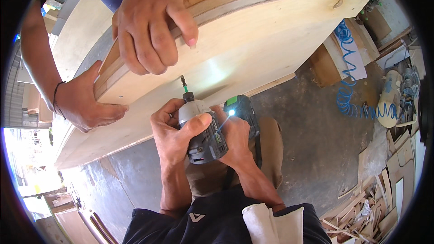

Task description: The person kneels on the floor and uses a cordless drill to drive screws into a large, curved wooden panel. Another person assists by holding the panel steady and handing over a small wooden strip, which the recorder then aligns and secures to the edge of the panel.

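Note:
A grey-and-black cordless drill driver (201,131) is held between both my hands, pointing away from me. My left hand (174,129) is wrapped round its body, thumb lying over the top. My right hand (237,133) grips the handle, with part of its fingers hidden by the tool. Beside that hand the black-and-green battery (244,113) shows, and a small light shines there. The dark bit (183,81) reaches up to the face of a curved plywood panel (253,40); whether it touches the wood I cannot tell. A bright patch lights the panel.
A co-worker's hand (151,31) clasps the panel's top edge, and their other hand (92,104) holds its left corner. At right lie a coiled blue air hose (346,81) and a cream compressor tank (391,95). Wood offcuts (361,217) are heaped at lower right.

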A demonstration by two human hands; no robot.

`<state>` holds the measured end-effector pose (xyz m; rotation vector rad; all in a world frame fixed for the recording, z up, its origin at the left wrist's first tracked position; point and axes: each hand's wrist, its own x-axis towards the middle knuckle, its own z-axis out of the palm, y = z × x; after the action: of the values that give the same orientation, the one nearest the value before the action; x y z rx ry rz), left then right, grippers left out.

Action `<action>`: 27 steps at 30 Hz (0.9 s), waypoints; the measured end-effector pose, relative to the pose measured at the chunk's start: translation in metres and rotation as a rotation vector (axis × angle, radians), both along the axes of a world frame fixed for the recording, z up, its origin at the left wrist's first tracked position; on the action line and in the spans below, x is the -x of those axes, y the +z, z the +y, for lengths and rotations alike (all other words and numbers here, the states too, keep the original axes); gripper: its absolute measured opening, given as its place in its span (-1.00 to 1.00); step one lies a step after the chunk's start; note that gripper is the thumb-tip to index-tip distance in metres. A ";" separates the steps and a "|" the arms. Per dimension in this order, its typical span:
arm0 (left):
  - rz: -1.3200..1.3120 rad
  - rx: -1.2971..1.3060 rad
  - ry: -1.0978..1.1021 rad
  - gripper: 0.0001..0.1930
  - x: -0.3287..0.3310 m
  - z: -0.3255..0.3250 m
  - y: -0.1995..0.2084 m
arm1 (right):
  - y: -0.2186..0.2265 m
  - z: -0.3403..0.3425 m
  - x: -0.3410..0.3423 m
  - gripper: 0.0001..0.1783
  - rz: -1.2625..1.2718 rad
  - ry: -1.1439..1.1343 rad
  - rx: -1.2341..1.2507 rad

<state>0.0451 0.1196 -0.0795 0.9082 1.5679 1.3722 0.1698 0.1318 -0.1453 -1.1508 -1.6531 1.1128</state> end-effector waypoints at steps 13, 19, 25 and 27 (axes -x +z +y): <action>-0.031 -0.002 -0.025 -0.53 0.006 0.000 -0.003 | -0.001 -0.001 0.001 -0.67 -0.071 -0.035 -0.098; -0.043 -0.013 -0.051 -0.54 0.008 0.003 -0.004 | -0.004 -0.002 -0.002 -0.67 -0.086 -0.007 -0.082; -0.078 -0.046 -0.029 -0.56 0.006 0.003 -0.005 | 0.000 -0.001 0.003 -0.67 -0.098 -0.044 -0.111; -0.072 -0.043 -0.029 -0.56 0.007 0.002 -0.006 | -0.003 -0.002 0.004 -0.67 -0.071 -0.046 -0.103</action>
<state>0.0381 0.1212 -0.0855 0.8945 1.4712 1.4073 0.1659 0.1300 -0.1488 -1.1679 -1.7093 0.9567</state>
